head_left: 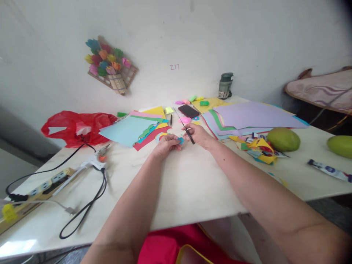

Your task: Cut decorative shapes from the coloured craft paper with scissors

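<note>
My left hand [166, 144] is closed, pinching a small blue paper piece [180, 140] low over the white table. A pair of scissors [189, 135] with a dark handle, seen nearly edge-on, is in my right hand [201, 136], close beside the blue piece. Their thin blades point away toward the wall. Just beyond my left hand lie a red paper sheet [150, 139] and some curved paper cutouts [159, 136], partly hidden by the fingers. A pink packet [185, 120] and a dark phone [189, 111] sit farther back.
Coloured sheets [123, 130] lie left, by a red plastic bag [79, 126]. At left are a glue gun [96, 159], its cord and a power strip [41, 190]. Right are a paper stack [253, 115], paper scraps [261, 150], a green fruit [283, 139] and a tube [330, 170].
</note>
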Demonstrator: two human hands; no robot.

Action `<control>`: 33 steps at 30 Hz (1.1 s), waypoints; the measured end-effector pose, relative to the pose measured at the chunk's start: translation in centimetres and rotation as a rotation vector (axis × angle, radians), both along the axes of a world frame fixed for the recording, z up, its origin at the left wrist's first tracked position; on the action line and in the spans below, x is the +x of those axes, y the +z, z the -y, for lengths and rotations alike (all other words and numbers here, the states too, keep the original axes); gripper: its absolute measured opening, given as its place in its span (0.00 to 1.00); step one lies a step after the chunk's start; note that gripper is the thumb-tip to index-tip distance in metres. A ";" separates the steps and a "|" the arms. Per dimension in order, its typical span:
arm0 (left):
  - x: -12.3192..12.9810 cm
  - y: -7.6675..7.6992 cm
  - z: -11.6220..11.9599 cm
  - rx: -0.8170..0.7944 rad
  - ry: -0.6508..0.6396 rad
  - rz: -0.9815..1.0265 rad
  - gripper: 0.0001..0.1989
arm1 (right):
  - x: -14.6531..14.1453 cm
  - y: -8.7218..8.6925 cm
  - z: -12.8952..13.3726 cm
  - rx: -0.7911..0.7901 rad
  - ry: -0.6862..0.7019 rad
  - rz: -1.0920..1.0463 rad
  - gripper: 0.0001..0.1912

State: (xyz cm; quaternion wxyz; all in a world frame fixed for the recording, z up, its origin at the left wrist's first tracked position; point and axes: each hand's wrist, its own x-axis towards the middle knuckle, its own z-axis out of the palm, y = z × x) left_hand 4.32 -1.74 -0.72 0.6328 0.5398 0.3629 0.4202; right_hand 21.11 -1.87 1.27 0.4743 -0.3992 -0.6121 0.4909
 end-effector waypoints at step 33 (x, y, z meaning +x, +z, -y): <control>0.0 -0.3 -0.2 0.070 0.176 0.185 0.14 | 0.8 0.1 0.0 -0.130 -0.045 0.161 0.11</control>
